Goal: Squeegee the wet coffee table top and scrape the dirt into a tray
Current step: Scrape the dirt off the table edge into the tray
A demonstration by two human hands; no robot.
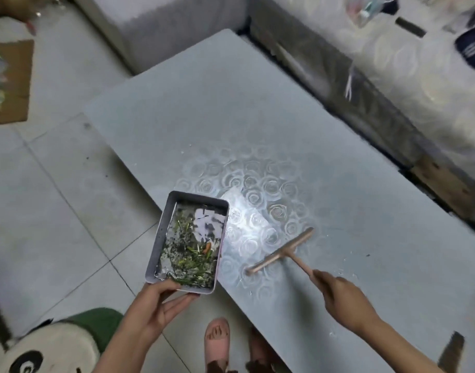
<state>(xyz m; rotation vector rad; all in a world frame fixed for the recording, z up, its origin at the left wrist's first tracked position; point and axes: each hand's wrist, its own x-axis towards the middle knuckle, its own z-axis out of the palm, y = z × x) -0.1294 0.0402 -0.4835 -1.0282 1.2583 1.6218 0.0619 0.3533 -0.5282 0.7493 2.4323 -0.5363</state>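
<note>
The job is looking well advanced, though not finished. The tray [158, 238] is already carrying a load of wet dirt [190, 254]: green scraps, an orange bit, grey sludge and a pale paper piece. Most of the coffee table [231, 117] is showing a dull, even surface, especially the far half. A shiny wet patch is glinting in the middle, just right of the tray, and small droplets [341, 271] and a few dark specks are sitting on the near right part. By my judgement, that wet patch and those droplets are what is left to pull across and scrape in.

The tray is hanging at the near left edge of the table, its right rim level with or just over the edge; whether it is touching I cannot tell. The left hand [150, 310] is gripping its near end, thumb [163, 288] pressing over the rim and the other fingers [179, 301] curling underneath.

The squeegee [280, 251] is lying with its blade on the wet patch, a little right of the tray and apart from it. The right hand [344, 297] is holding the end of its handle, fingers [325, 281] wrapping closed around it, so the handle is running toward the near right.
</note>
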